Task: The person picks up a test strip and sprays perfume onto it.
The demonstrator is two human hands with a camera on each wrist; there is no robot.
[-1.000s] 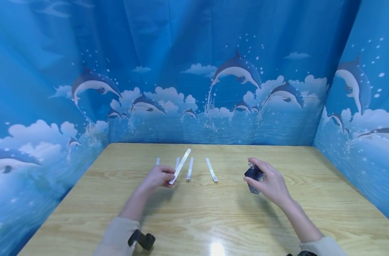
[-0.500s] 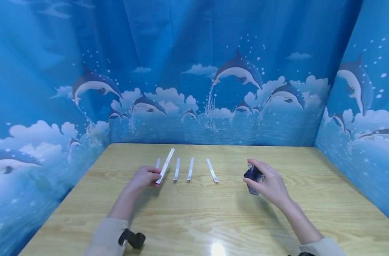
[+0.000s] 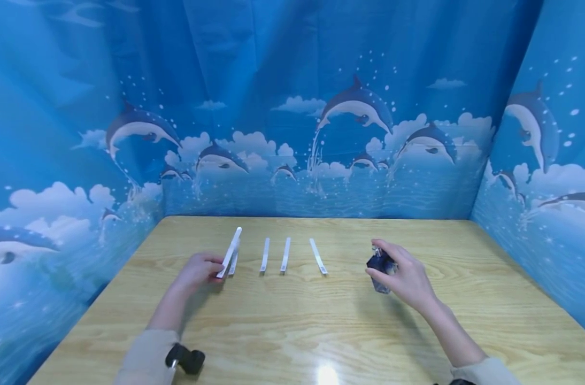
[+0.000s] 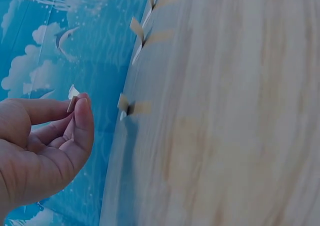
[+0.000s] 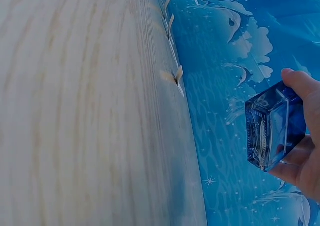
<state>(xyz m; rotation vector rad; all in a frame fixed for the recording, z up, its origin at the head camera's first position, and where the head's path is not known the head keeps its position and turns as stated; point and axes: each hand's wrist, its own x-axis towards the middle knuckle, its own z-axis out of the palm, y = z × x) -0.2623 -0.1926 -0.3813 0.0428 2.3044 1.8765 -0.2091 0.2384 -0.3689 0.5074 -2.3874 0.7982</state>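
Observation:
My left hand [image 3: 196, 272] pinches the near end of a white paper test strip [image 3: 229, 253] between thumb and fingers, its far end pointing up and away. In the left wrist view the bent end [image 4: 72, 104] of this strip shows at the fingertips. Just beside it, partly overlapped in the head view, another strip [image 3: 234, 261] lies on the table. On the right, my right hand [image 3: 410, 280] grips a dark blue glass perfume bottle [image 3: 380, 266] above the table, with fingers on top and thumb at the near side. The right wrist view shows the bottle's clear, faceted base [image 5: 270, 131].
Three more paper strips, a left one [image 3: 264, 255], a middle one [image 3: 285, 255] and a slanted one [image 3: 317, 256], lie spaced out across the wooden table [image 3: 292, 321], near ends bent up. A blue dolphin-print curtain [image 3: 254, 107] borders the table behind and at both sides.
My left hand has carried its strip leftward, past the second strip from the left to the leftmost one. The right hand and the perfume bottle have stayed almost still.

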